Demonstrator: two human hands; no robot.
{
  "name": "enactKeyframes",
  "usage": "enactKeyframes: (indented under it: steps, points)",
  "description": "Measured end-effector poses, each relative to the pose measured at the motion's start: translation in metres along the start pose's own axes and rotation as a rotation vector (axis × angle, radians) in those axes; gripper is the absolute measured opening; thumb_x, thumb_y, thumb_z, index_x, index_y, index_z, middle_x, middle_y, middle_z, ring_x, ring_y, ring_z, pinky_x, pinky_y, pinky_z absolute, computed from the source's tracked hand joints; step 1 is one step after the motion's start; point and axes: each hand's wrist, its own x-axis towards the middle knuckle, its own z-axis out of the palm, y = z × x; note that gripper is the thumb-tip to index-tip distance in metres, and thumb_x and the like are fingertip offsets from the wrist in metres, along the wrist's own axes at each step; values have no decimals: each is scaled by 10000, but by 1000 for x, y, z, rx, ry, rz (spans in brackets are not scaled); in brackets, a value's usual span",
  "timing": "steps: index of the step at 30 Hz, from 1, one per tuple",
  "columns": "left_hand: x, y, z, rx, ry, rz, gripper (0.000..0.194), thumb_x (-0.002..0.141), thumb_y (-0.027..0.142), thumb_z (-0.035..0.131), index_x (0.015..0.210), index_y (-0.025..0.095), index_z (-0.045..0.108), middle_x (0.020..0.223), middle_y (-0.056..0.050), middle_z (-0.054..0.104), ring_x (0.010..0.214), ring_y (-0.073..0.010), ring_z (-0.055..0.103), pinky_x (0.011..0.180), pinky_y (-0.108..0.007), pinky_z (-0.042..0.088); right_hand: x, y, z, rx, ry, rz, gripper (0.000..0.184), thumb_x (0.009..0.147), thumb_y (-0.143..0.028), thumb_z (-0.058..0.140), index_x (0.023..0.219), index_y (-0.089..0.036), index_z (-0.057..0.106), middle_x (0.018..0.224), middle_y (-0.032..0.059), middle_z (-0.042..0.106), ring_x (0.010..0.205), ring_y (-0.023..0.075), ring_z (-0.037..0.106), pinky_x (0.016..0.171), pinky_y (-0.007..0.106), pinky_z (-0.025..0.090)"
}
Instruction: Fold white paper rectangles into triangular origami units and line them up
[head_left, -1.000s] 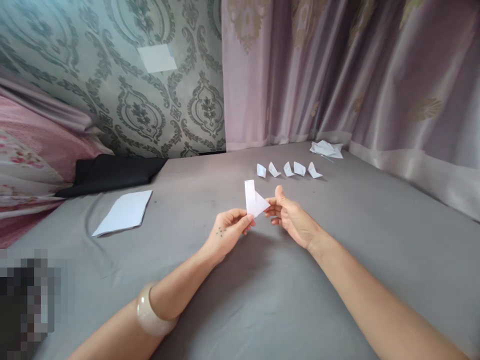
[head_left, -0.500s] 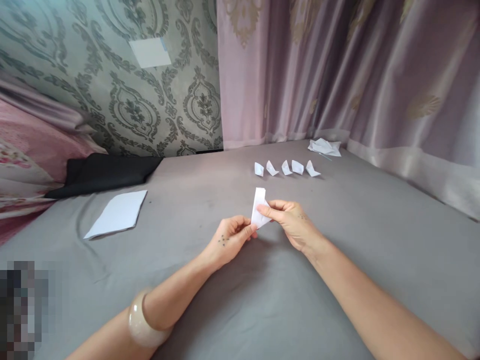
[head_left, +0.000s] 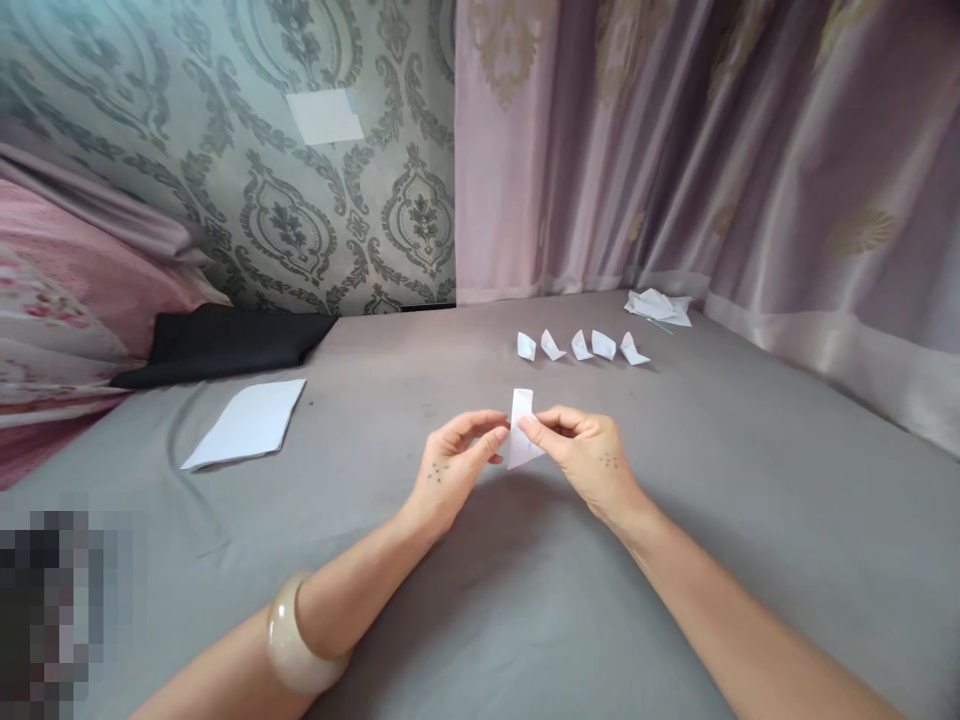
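A small folded strip of white paper (head_left: pixel 523 445) stands upright between my hands, its lower end slanting to a point. My right hand (head_left: pixel 589 450) pinches it from the right, thumb on the near face and fingers behind. On the other side, my left hand (head_left: pixel 457 462) has its thumb and fingers parted, the tips just at the paper's left edge without a visible grip. Beyond the hands, several small folded white paper pieces (head_left: pixel 603 345) stand in a row on the grey sheet (head_left: pixel 480 600).
A stack of white paper (head_left: pixel 247 425) lies at the left, near a black cloth (head_left: pixel 232 340). More folded white papers (head_left: pixel 660 306) are heaped at the back right, with a thin bluish stick (head_left: pixel 660 326) beside them. Pinkish curtains (head_left: pixel 585 150) and a patterned wall (head_left: pixel 300 220) bound the far side.
My left thumb and fingers have come off the paper's lower left corner and spread slightly. My right hand keeps its pinch. The whole view has shifted a little.
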Motion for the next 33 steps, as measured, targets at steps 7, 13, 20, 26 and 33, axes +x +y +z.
enactKeyframes:
  steps: [7, 13, 20, 26, 33]
  points:
    - [0, 4, 2, -198, 37, 18, 182, 693, 316, 764, 811, 182, 734, 839, -31, 699, 779, -150, 621, 652, -270, 550, -10, 2, 10, -241, 17, -263, 186, 819, -364, 621, 729, -226, 706, 693, 6, 613, 645, 141, 535, 636, 279, 430]
    - [2, 3, 2, -279, 8, 49, 150, 725, 282, 751, 816, 165, 727, 855, -34, 709, 797, -144, 642, 760, -292, 549, -16, 3, 14, -430, 110, -507, 103, 875, -256, 566, 865, -242, 667, 816, 19, 639, 722, 146, 579, 677, 275, 455]
    - [3, 1, 1, -295, 38, 36, 149, 726, 275, 756, 808, 155, 719, 831, -26, 707, 791, -138, 647, 811, -300, 547, -20, 4, 13, -597, 274, -749, 156, 873, -148, 566, 965, -262, 618, 923, 31, 620, 839, 152, 590, 764, 293, 482]
    - [1, 1, 4, -302, 19, 12, 163, 725, 268, 754, 829, 146, 725, 836, -41, 721, 766, -154, 664, 823, -342, 551, -20, 10, 15, -723, 268, -809, 291, 871, -114, 557, 1089, -284, 647, 976, 48, 614, 858, 156, 580, 748, 294, 503]
    - [1, -2, 2, -294, -20, 30, 153, 770, 265, 716, 868, 150, 734, 889, -60, 732, 850, -191, 676, 867, -378, 543, -18, 15, 17, -721, 250, -796, 382, 876, -115, 558, 1230, -256, 594, 977, 56, 622, 870, 159, 580, 777, 309, 504]
